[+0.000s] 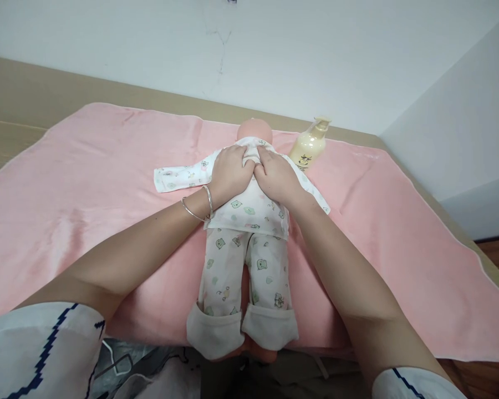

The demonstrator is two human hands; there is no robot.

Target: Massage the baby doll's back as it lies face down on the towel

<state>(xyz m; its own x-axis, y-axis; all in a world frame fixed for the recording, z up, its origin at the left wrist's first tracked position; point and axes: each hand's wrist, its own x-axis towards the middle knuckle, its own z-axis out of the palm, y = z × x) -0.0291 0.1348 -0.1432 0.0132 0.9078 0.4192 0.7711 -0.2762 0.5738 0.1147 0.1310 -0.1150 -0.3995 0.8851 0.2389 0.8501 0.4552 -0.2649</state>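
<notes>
A baby doll [251,216] lies on a pink blanket [128,160], its head toward the wall and its feet at the near edge. It wears a white printed top and matching trousers with turned-up cuffs. My left hand [233,170] rests flat on the left of its upper back, fingers pointing away from me. Beside it, my right hand [278,177] lies on the right of the back, thumbs close together. Both hands touch the cloth and grip nothing. The doll's face is hidden from view.
A cream pump bottle [310,145] stands right of the doll's head, near the blanket's far edge. Under the blanket is a wooden table [20,88], its back against a white wall [149,44]. The doll's feet reach the table's front edge.
</notes>
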